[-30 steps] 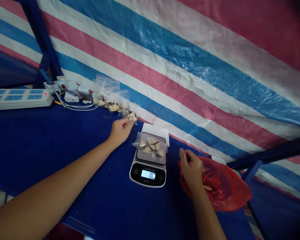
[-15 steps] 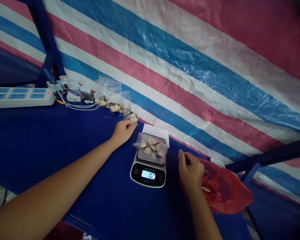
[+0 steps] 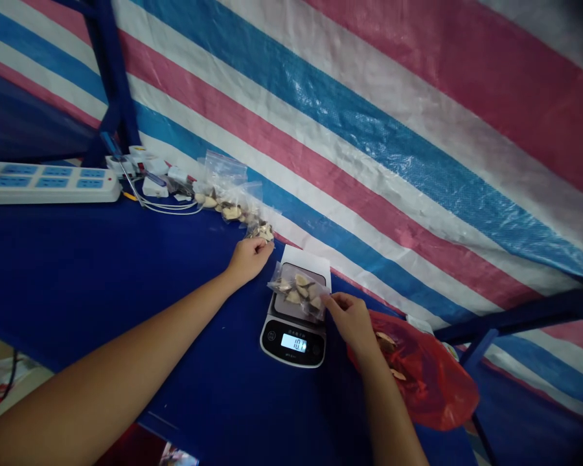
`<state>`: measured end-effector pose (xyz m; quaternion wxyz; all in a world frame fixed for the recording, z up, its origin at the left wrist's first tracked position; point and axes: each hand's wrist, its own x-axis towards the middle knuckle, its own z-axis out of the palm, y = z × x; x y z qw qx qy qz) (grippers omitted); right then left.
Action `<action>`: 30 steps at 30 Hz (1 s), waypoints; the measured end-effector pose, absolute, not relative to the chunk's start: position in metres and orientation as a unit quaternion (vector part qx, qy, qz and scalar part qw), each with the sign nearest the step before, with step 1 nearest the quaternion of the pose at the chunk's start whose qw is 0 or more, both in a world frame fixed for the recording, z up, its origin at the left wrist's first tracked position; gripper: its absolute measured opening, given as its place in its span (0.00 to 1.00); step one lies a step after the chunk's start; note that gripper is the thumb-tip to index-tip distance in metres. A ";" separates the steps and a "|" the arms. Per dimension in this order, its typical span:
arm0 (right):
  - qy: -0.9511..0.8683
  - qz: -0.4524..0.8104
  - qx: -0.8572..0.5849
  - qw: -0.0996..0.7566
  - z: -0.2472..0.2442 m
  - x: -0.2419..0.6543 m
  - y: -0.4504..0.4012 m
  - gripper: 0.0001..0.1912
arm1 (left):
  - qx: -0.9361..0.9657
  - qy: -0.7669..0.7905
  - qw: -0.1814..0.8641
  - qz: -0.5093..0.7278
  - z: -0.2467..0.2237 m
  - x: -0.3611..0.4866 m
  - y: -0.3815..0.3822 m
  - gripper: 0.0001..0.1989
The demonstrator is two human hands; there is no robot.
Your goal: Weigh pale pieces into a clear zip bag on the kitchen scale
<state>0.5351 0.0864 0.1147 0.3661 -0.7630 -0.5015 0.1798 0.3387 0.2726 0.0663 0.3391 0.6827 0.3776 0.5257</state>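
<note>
A digital scale [image 3: 294, 343] stands on the blue table, its lit display reading about 10.1. On its pan lies a clear zip bag [image 3: 298, 290] of pale dried slices with dark edges, perhaps mushroom. My right hand [image 3: 352, 320] reaches in from the right, thumb and fingers closed on the right edge of this bag. Left of the scale, my left hand [image 3: 250, 259] pinches the near edge of another bag of slices [image 3: 261, 230]. That bag sits at the near end of a row of similar filled bags [image 3: 230, 194] along the striped sheet.
An open red plastic bag [image 3: 432, 375] with some slices inside lies right of the scale. At the far left are a white power strip [image 3: 53, 183], plugs, a cable [image 3: 170, 208] and a screwdriver [image 3: 121, 165]. Blue frame bars [image 3: 109, 71] and a striped sheet [image 3: 320, 129] close off the back.
My right hand has moved left from beside the red bag to the bag on the scale and closed on its edge. The reading dropped slightly. My left hand stays at its bag.
</note>
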 end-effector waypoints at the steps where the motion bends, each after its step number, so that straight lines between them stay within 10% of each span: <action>1: -0.498 0.195 -0.757 0.374 0.116 0.534 0.089 0.22 | 0.682 0.380 0.338 0.526 0.067 0.338 0.272 0.23; 17: -0.735 0.054 -0.663 0.132 0.277 0.487 0.121 0.13 | 0.661 0.375 0.375 0.531 0.068 0.336 0.272 0.22; 30: -0.483 0.146 -0.780 0.369 0.175 0.573 0.103 0.29 | 0.661 0.374 0.377 0.530 0.067 0.337 0.273 0.21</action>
